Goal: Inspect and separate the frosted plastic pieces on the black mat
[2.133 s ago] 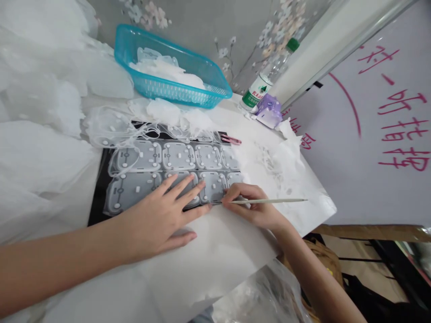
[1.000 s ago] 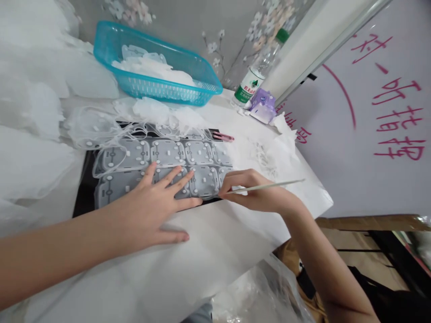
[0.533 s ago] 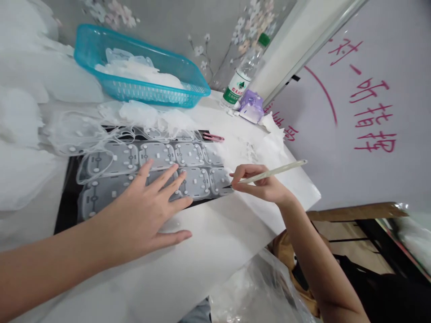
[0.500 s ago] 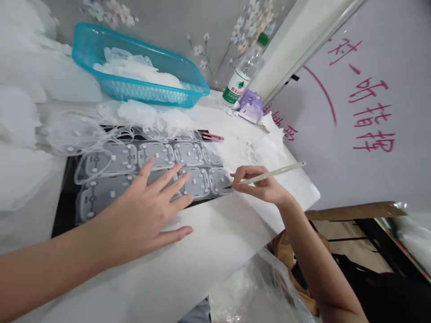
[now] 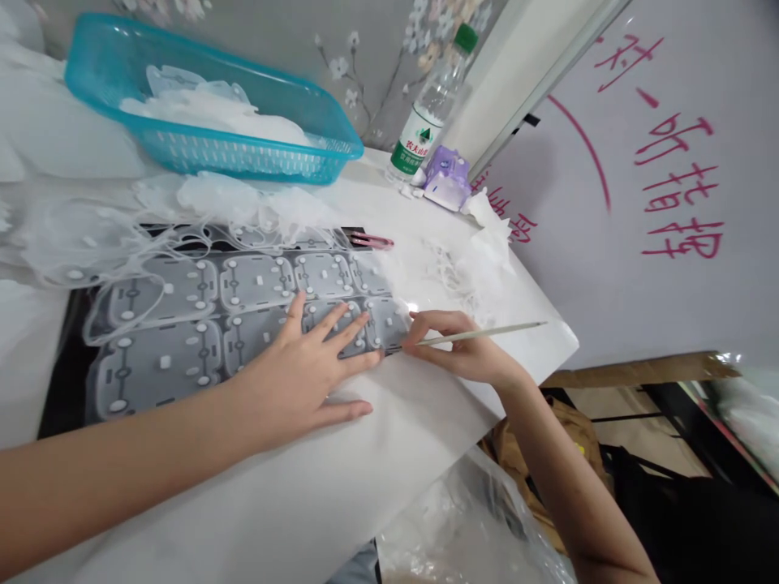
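My left hand (image 5: 298, 369) lies spread on a translucent sheet of moulded rounded-rectangle pieces (image 5: 261, 280), with fingers across its lower row near the right end. Under the sheet is a black mat (image 5: 58, 373). Between the thumb and fingers of my right hand (image 5: 454, 345) is a slim pale-handled tool (image 5: 499, 330). Its thin dark tip is at the sheet's lower right corner; I cannot tell whether it touches. My left hand hides part of the lower row.
A blue basket (image 5: 231, 158) of translucent pieces stands behind. Tangled clear trimmings (image 5: 152, 219) lie along the sheet's far edge. A pink-handled tool (image 5: 372, 241), a water bottle (image 5: 426, 113), a purple packet (image 5: 447, 178) and crumpled tissue (image 5: 490, 231) are farther back. A whiteboard (image 5: 639, 316) is at right.
My left hand has slid right along the sheet, closer to my right hand. The pale tool has tilted flatter, and its tip is slightly lower and left. The view has shifted a little.
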A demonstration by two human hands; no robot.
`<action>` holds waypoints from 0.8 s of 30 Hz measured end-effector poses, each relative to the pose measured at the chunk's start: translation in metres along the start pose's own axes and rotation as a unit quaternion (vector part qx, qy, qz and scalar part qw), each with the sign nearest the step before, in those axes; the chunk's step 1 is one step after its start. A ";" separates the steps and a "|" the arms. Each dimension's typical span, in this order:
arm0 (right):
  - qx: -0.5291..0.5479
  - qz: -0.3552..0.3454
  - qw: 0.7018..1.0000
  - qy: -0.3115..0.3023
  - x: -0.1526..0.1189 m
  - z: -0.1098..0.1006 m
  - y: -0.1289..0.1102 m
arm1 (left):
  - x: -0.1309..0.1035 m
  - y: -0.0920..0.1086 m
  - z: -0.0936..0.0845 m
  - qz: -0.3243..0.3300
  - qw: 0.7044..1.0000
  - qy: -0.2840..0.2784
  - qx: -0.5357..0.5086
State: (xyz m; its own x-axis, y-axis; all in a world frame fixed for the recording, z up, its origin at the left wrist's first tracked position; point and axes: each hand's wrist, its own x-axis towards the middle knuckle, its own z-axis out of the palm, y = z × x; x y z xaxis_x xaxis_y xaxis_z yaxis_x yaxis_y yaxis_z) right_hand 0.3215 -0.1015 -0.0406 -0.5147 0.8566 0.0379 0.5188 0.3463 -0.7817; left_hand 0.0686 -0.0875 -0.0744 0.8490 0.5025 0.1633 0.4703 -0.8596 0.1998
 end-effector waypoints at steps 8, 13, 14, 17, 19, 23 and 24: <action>-0.079 -0.027 0.995 -0.057 0.007 -0.013 -0.017 | 0.002 -0.005 -0.006 -0.012 0.999 -0.031 0.015; -0.128 -0.022 0.985 -0.116 0.017 -0.027 -0.025 | 0.003 -0.003 -0.007 -0.028 0.999 -0.041 0.000; -0.112 -0.031 0.986 -0.119 0.017 -0.028 -0.024 | 0.003 -0.003 -0.008 -0.031 0.999 -0.040 -0.002; -0.093 -0.032 0.990 -0.103 0.015 -0.029 -0.020 | 0.003 -0.003 -0.008 -0.040 0.998 -0.038 -0.003; -0.119 -0.015 0.989 -0.091 0.012 -0.031 -0.018 | 0.003 -0.003 -0.008 -0.043 0.998 -0.040 0.002; -0.132 -0.024 0.988 -0.074 0.008 -0.032 -0.014 | 0.003 -0.005 -0.008 -0.036 0.999 -0.008 0.027; -0.117 -0.034 0.990 -0.072 0.008 -0.031 -0.013 | 0.003 -0.007 -0.007 -0.038 0.999 0.004 0.029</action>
State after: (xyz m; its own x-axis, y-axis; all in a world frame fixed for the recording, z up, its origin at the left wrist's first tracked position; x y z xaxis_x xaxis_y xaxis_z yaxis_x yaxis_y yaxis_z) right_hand 0.3319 -0.0870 -0.0110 -0.6367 0.7709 -0.0171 0.6147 0.4941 -0.6148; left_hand 0.0662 -0.0791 -0.0687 0.8087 0.5667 0.1578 0.5462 -0.8230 0.1561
